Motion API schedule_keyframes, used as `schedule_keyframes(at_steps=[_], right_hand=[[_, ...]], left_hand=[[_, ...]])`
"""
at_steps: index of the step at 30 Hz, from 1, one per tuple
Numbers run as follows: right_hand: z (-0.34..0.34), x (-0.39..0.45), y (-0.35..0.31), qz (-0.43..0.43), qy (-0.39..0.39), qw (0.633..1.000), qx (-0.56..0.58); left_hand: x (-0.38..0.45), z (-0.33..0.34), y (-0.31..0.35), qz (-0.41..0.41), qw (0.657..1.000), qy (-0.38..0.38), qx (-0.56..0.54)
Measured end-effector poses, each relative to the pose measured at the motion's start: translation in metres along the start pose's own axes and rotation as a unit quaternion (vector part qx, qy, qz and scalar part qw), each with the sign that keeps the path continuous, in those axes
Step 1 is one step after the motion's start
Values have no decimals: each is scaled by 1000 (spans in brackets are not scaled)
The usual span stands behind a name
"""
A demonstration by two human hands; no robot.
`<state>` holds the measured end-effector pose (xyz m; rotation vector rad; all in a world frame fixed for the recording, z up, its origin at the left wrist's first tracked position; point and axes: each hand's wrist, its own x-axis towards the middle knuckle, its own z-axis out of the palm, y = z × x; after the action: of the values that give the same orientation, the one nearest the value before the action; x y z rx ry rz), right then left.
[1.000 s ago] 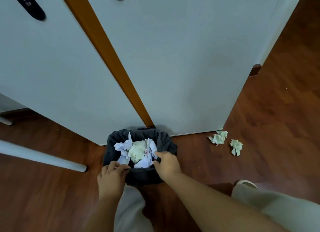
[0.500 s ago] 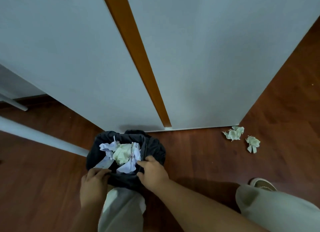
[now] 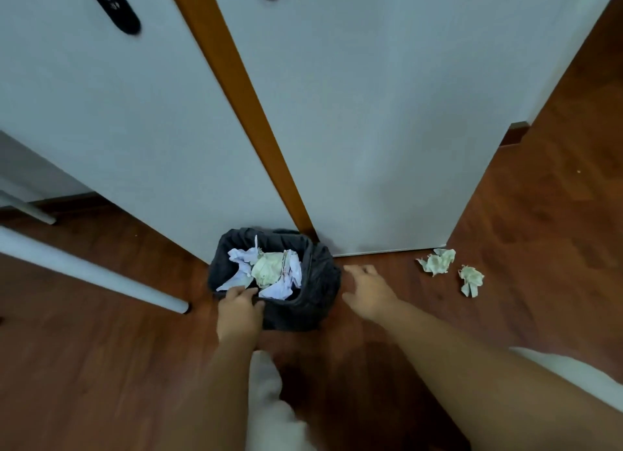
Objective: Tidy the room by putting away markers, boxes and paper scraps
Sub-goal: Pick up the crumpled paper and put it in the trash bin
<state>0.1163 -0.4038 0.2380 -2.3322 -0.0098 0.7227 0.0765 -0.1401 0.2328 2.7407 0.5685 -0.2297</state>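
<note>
Head view: we're looking down at a small bin point(image 3: 317, 282) lined with a black bag, sitting on the wood floor point(image 3: 101, 366) right against the base of two white doors point(image 3: 371, 113) with an orange strip point(image 3: 242, 90) between them. We're seeing crumpled scraps point(image 3: 269, 270) lying inside the bin, white and pale green ones mixed, filling most of the opening.

Our left hand point(image 3: 237, 312) is gripping the bin's near rim, fingers curled over the edge and clenched on it. Our right hand point(image 3: 367, 287) is hovering just right of the bin, fingers spread and slack, holding nothing and not touching the bag (it's blurred, so contact with the floor is hard to call).

Two more scraps are lying on the floor right of the bin, well clear of the right hand: one wad point(image 3: 436, 261) close to the right door's bottom corner, a second wad point(image 3: 471, 279) just beside it, nearer to us. They're apart, not touching.

Black handles point(image 3: 116, 7) are showing at the top of the doors. A white table leg point(image 3: 91, 272) is slanting down at left, ending near the bin. Pale trouser legs point(image 3: 266, 393) are showing at the bottom edge.
</note>
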Motion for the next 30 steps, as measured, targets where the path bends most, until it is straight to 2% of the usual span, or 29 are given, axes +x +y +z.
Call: schedule_keyframes(at_steps=[4, 10, 13, 17, 23, 27, 30], right_hand=[[-36, -13, 36, 70, 17, 997, 32], [-87, -27, 82, 140, 72, 981, 116], [-100, -21, 91, 157, 103, 969, 161], [-105, -4, 116, 162, 122, 968, 150], [-112, 19, 188, 198, 52, 977, 56], [-110, 30, 246, 235, 62, 969, 33], [-107, 43, 273, 245, 21, 969, 30]], left_hand=[[-14, -15, 44, 28, 1000, -5, 10], [-12, -22, 137, 156, 988, -23, 5], [-4, -7, 180, 227, 972, -59, 4], [8, 28, 227, 288, 950, -116, 33], [26, 103, 271, 357, 910, -195, 82], [37, 158, 286, 346, 896, -256, 108], [46, 194, 294, 321, 891, -301, 110]])
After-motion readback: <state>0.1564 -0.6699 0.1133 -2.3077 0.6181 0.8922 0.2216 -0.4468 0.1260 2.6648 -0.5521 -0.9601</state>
